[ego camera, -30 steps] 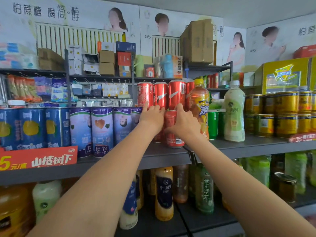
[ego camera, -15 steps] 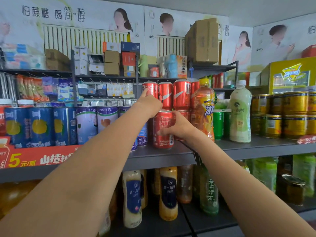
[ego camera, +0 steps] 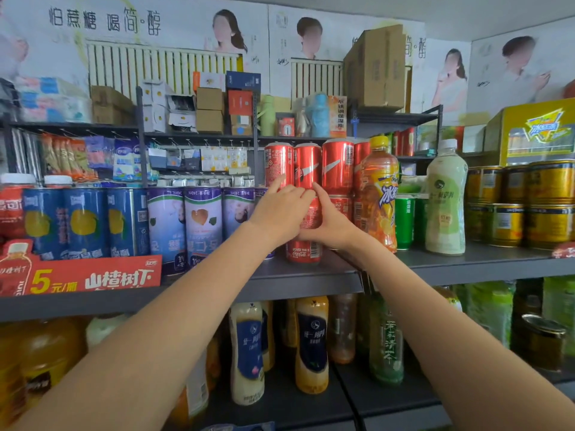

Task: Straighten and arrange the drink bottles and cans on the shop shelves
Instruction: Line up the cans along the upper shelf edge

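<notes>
Both hands, left point(ego camera: 281, 213) and right point(ego camera: 331, 227), clasp an upright red can point(ego camera: 306, 250) near the shelf's point(ego camera: 311, 276) front edge, beneath stacked cans.

1. The grey metal middle shelf point(ego camera: 311, 276) carries, from left to right, blue cans point(ego camera: 84, 222), purple cans point(ego camera: 202, 225), red cola cans point(ego camera: 303, 251) stacked two high, an orange iced-tea bottle point(ego camera: 378, 194), green cans point(ego camera: 404, 222), a pale green bottle point(ego camera: 446, 197) and stacked gold cans point(ego camera: 529, 203).
2. A red price sign point(ego camera: 93, 276) sits along its front edge at the left.
3. The lower shelf point(ego camera: 311, 409) carries upright milk-tea bottles point(ego camera: 311, 343) and a green tea bottle point(ego camera: 385, 346).
</notes>
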Available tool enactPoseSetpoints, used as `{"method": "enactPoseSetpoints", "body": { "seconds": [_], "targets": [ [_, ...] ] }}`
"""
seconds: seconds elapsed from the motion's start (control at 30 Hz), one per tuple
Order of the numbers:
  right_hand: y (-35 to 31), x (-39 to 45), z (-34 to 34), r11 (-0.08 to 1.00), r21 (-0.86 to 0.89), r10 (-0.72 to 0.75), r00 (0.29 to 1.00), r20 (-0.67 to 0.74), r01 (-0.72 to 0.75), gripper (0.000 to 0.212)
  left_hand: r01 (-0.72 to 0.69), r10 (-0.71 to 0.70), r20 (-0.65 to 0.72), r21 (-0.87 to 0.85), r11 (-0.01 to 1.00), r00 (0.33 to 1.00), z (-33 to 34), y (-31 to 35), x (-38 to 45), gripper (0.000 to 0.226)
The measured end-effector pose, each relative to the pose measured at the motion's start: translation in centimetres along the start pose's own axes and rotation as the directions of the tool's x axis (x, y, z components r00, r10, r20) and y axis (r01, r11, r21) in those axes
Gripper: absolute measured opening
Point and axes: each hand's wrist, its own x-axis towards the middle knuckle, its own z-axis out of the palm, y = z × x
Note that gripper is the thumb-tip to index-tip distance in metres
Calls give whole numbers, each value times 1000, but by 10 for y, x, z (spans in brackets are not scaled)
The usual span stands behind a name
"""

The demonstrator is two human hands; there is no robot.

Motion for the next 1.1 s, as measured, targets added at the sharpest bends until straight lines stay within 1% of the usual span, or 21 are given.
{"method": "enactPoseSetpoints", "body": {
  "seconds": [0.07,0.1,0.13,0.2,0.27,0.3,0.37,0.43,0.5,0.53,0.6,0.67,0.77,0.9,1.0,1.1],
  "targets": [
    [-1,2,-8,995,-89,51,995,82,-43,131,19,-20,-18,-47,999,1000,0,-4,-6,55],
    [0,3,-11,983,-177,55,993,101,-36,135,17,-18,-17,-56,998,1000,-1,-6,-9,53],
    [0,4,-14,961,-278,30,994,101,-1,134,10,-11,-20,-58,998,1000,-2,-6,-11,52],
    [-3,4,-21,878,-468,-72,994,81,102,116,-9,6,-39,-55,998,999,-2,-6,-12,49],
    [-15,4,-27,778,-602,-151,984,97,179,96,-8,5,-54,-57,998,999,-2,-5,-12,47],
    [-20,6,-30,738,-645,-154,980,129,200,89,1,-4,-50,-59,998,999,-2,-5,-12,46],
    [-31,10,-35,694,-697,-54,979,198,179,86,22,-24,-36,-44,999,999,-3,-2,-11,47],
    [-40,15,-39,703,-701,87,964,253,121,96,28,-28,-20,-15,1000,999,-3,-1,-10,48],
    [-43,19,-39,712,-698,171,947,273,73,111,33,-33,-3,-5,999,999,-3,-2,-10,50],
    [-43,20,-37,715,-696,173,948,269,67,112,38,-38,5,-7,999,999,-3,-2,-11,53],
    [-39,20,-32,717,-693,129,963,238,75,103,43,-43,15,-3,999,999,-4,-5,-12,59],
    [-35,20,-26,740,-669,85,977,198,71,98,48,-48,23,-16,999,999,-4,-9,-12,60],
    [-32,20,-20,775,-629,57,984,171,64,100,40,-38,47,-29,999,998,-5,-14,-12,61],
    [-31,20,-15,792,-609,65,986,157,45,102,16,-16,75,-3,1000,997,-8,-15,-11,58],
    [-29,19,-11,820,-572,86,981,176,30,109,70,-68,117,-15,997,991,-9,-9,-13,60],
    [-28,15,-6,824,-564,38,986,160,60,114,132,-130,151,-7,991,980,-6,-2,-17,68]
  ]
}}
